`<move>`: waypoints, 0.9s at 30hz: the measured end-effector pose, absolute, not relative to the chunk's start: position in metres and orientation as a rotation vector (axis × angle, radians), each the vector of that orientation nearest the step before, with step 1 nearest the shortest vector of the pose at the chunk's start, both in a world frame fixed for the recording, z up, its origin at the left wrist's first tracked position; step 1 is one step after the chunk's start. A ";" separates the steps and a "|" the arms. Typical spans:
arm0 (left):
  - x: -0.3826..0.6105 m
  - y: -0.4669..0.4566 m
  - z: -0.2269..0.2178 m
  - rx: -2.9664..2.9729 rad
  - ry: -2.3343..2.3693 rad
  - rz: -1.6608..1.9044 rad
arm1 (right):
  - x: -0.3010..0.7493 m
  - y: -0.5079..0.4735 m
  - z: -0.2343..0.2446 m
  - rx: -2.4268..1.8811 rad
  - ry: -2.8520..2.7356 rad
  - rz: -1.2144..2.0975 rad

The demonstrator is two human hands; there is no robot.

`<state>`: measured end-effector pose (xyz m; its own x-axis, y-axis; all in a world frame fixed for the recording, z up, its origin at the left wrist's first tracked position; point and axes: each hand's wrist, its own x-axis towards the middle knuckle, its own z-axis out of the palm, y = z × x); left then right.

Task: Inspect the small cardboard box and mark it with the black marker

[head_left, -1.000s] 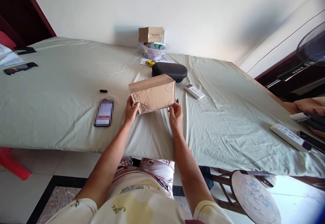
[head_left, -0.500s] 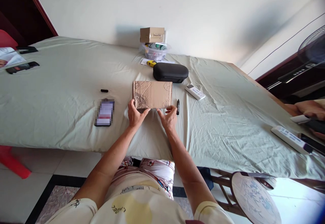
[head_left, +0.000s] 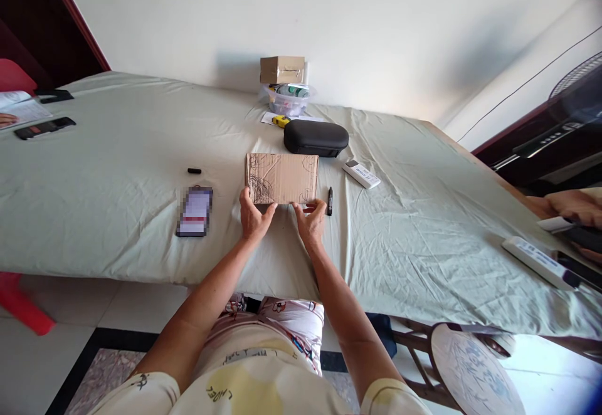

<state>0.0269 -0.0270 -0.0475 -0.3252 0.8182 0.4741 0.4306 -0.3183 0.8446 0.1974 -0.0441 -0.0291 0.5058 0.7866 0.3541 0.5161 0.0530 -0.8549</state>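
Note:
Both hands hold a brown cardboard box (head_left: 285,177) with black pen scribbles at its corners and dense loops at the lower left. My left hand (head_left: 254,215) grips its near left corner, thumb along the near edge. At the near right part, my right hand (head_left: 310,220) has its thumb on the edge and its fingers bent under or against the side; their tips are partly hidden. Just right of that hand lies an uncapped black marker (head_left: 330,202). Its likely cap, a small black cylinder (head_left: 194,170), rests to the left, above a phone (head_left: 194,212) with a blurred screen.
Behind the box sit a black hard case (head_left: 316,138), a yellow tape measure (head_left: 281,121) and a plastic tub (head_left: 288,103) topped by a small carton (head_left: 282,69). A white device (head_left: 362,174) lies to the right. Other people's hands show at the far left and right edges.
The view has tilted slightly, so everything sits a little lower in the picture. My hands keep their hold on the box, with hardly any shift.

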 end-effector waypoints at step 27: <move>0.003 -0.012 -0.041 1.254 1.768 1.565 | 0.229 -0.045 -0.023 -1.971 -1.583 0.127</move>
<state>0.0028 -0.0116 -0.0405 -0.4760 0.8510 0.2216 0.3228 -0.0653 0.9442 0.2291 -0.0447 -0.0228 0.2838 0.9149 0.2870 0.8573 -0.1081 -0.5033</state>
